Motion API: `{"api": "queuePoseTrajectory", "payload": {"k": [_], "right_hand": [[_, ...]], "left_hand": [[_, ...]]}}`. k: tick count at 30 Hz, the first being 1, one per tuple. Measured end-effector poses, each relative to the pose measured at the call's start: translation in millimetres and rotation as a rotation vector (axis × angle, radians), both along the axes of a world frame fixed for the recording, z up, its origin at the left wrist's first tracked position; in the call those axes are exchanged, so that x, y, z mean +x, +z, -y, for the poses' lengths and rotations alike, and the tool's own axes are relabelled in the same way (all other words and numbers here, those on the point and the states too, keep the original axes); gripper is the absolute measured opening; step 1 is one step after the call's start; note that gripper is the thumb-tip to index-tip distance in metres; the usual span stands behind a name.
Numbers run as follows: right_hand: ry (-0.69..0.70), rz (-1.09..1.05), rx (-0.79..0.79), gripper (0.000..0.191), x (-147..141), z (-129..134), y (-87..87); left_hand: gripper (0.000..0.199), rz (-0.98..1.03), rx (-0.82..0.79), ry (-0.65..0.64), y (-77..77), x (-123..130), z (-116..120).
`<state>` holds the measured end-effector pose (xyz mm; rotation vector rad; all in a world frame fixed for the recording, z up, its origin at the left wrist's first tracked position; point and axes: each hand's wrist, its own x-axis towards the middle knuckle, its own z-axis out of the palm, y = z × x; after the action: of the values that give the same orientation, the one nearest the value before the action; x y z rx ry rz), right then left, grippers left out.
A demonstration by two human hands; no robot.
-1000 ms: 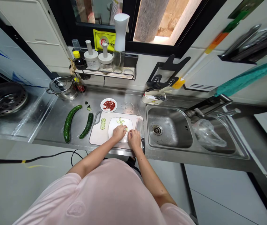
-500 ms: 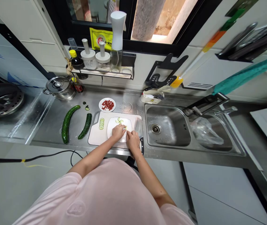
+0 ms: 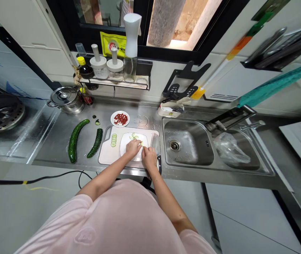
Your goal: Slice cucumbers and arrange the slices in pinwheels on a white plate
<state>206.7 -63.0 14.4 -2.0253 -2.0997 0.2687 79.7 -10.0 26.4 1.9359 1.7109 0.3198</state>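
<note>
Pale green cucumber slices (image 3: 135,136): a small overlapping fan on a white inner cutting mat (image 3: 125,151), curving roughly left to right near the mat's far edge, just beyond the fingertips
Row of cucumber rounds (image 3: 114,140): overlapping on a white cutting board (image 3: 105,153), left of the mat, its long axis pointing away from the person
Left hand (image 3: 133,148): palm down over the middle of the mat, fingers angled forward and to the right, forearm reaching in from the lower left
Right hand (image 3: 149,157): palm down at the mat's near right edge, fingers angled forward and to the left, forearm rising from the lower right
Grip: fingertips of both hands nearly meet over the mat; anything beneath them is hidden, so a grasp cannot be told from a rest
Kitchen knife (image 3: 159,165): black handle at the board's near right corner, just beside the right hand, pale blade pointing away along the board's right edge
Whole cucumbers (image 3: 73,141): two dark green ones on the steel counter (image 3: 55,148), left of the board, both lying lengthwise away from the person
Small white plate (image 3: 120,119): holds chopped red pieces, beyond the board
Stainless steel sink (image 3: 187,143): right of the board, a clear plastic bag (image 3: 229,150) in its right basin
</note>
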Motion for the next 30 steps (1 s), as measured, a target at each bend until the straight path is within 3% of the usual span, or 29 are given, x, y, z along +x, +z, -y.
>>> {"api": "queuePoseTrajectory", "payload": {"k": [30], "right_hand": [[-0.042,-0.020,0.006,0.025,1.5,1.1,-1.0]], "left_hand": [[0.025,0.013,-0.005,0.033,-0.7,1.7,0.2]]}}
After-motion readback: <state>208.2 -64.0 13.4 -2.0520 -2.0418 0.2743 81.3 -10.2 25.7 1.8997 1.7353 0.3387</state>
